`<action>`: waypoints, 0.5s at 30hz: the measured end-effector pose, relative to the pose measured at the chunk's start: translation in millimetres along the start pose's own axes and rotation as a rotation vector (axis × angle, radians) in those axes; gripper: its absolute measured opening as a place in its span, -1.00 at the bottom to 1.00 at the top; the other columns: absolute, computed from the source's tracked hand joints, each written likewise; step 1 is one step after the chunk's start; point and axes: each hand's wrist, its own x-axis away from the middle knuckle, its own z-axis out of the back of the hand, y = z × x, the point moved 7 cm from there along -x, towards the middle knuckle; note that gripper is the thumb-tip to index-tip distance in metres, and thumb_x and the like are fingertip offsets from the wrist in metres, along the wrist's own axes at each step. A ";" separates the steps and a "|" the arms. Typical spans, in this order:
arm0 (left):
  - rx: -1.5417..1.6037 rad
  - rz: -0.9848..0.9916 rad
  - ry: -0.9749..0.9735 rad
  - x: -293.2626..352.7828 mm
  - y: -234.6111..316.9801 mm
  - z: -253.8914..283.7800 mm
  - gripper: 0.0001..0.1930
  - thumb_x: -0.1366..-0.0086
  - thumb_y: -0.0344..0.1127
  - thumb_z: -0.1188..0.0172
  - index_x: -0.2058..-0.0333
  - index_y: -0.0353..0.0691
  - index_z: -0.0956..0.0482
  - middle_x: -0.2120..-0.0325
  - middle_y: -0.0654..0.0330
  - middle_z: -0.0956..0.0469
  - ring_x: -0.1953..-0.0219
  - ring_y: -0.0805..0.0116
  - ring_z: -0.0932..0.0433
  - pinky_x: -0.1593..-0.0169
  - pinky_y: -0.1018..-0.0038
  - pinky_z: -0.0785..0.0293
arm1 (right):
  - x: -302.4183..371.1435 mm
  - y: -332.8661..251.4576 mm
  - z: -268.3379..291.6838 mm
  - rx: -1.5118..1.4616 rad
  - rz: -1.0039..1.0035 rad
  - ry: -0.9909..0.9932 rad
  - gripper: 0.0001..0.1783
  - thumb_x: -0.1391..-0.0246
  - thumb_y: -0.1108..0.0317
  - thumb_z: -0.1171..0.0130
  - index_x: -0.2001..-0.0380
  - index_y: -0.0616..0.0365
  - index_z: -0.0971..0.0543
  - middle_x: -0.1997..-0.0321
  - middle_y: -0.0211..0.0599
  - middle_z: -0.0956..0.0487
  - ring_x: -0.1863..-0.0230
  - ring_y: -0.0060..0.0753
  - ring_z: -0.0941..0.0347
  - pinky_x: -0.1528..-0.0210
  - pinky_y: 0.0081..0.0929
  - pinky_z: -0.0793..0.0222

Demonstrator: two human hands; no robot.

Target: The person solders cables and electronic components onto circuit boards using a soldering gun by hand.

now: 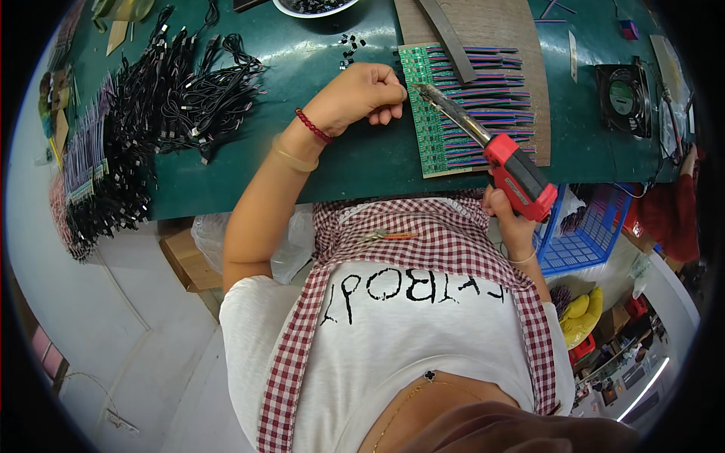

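Observation:
My right hand (pixel 513 225) grips a red and black soldering gun (pixel 521 177) by its handle. Its metal tip points up and left, over the edge of a green circuit board panel (pixel 427 113). Rows of coloured wires (pixel 487 106) run rightward from the panel. Beside the panel's left edge, my left hand (pixel 368 94) is closed with fingers curled and thumb pressed in. Anything pinched in it is too small or hidden to make out. A grey metal bar (pixel 447 41) lies across the far end of the wires.
The panel rests on a brown board (pixel 538 75) on the green table (pixel 332 170). Small black parts (pixel 349 51) lie near a white bowl (pixel 316 10). Black cables (pixel 189 98) are heaped at left. A fan (pixel 624 100) stands right; a blue crate (pixel 578 245) sits below the edge.

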 end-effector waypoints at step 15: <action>0.013 -0.027 -0.034 -1.3 1.1 -0.7 -0.87 -0.15 -0.34 -0.09 0.53 -0.21 -0.39 0.66 0.31 -0.47 0.68 0.66 -0.35 0.62 0.74 -0.23 | 2.6 -3.0 -2.2 0.032 0.004 0.012 -0.80 -0.09 0.35 -0.05 0.47 0.28 -0.41 0.64 -0.35 -0.38 0.63 -0.60 -0.26 0.56 -0.65 -0.16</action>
